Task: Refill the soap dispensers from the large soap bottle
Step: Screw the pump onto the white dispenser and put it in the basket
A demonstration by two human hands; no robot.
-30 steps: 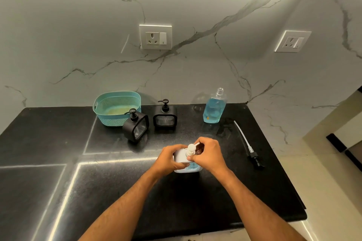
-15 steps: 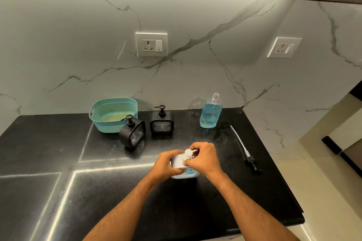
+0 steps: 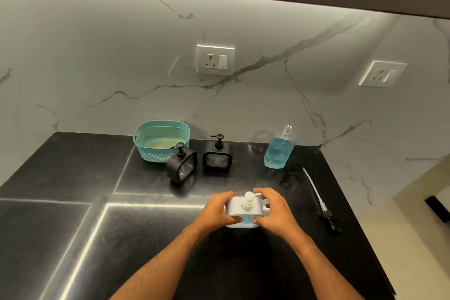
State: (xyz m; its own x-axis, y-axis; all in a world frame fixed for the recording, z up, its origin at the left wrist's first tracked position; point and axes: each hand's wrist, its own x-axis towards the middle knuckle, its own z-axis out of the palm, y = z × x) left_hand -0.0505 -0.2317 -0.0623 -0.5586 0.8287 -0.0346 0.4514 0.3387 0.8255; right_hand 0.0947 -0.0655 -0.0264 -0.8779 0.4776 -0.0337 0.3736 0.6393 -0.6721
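A white soap dispenser (image 3: 244, 212) with blue soap inside and its white pump on top stands on the black counter (image 3: 146, 238). My left hand (image 3: 216, 210) grips its left side and my right hand (image 3: 274, 210) grips its right side. Two black dispensers stand behind: one tilted (image 3: 182, 165), one upright (image 3: 217, 157). The large clear soap bottle (image 3: 278, 150), roughly two-thirds full of blue soap and uncapped, stands at the back right. Its black pump with a long white tube (image 3: 319, 198) lies on the counter to the right.
A teal plastic basket (image 3: 160, 140) sits at the back by the marble wall. Two wall sockets are above the counter. The counter's right edge (image 3: 365, 238) drops off to a tiled floor.
My right hand has left the pump top and moved to the dispenser's right side; both hands now hold the body. The camera has tilted, showing more of the wall.
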